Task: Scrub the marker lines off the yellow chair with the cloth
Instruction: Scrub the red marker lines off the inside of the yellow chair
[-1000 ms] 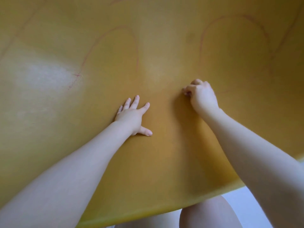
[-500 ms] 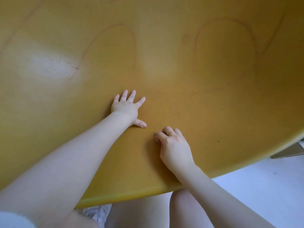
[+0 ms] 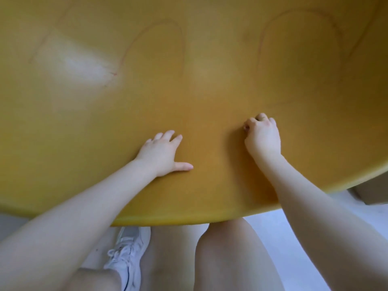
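Note:
The yellow chair (image 3: 210, 97) fills the view, its curved front edge running along the bottom. Faint reddish marker lines show on it: one arch (image 3: 153, 28) at upper left, another arch (image 3: 294, 15) at upper right, and a small red tick (image 3: 113, 73) beside a glare patch. My left hand (image 3: 161, 154) lies flat on the seat, fingers spread, holding nothing. My right hand (image 3: 262, 137) is clenched and pressed on the seat to the right of it. Only a tiny dark scrap of the cloth (image 3: 245, 128) peeks out by the thumb; the rest is hidden in the fist.
Below the chair's edge are my bare knees (image 3: 226, 253) and a white sneaker (image 3: 128, 250) on a pale floor (image 3: 315, 227). A brown boxy object (image 3: 373, 192) sits at the right edge under the chair rim.
My right hand slid down toward the chair's front edge, then back up and to the right. My left hand stayed flat in about the same spot.

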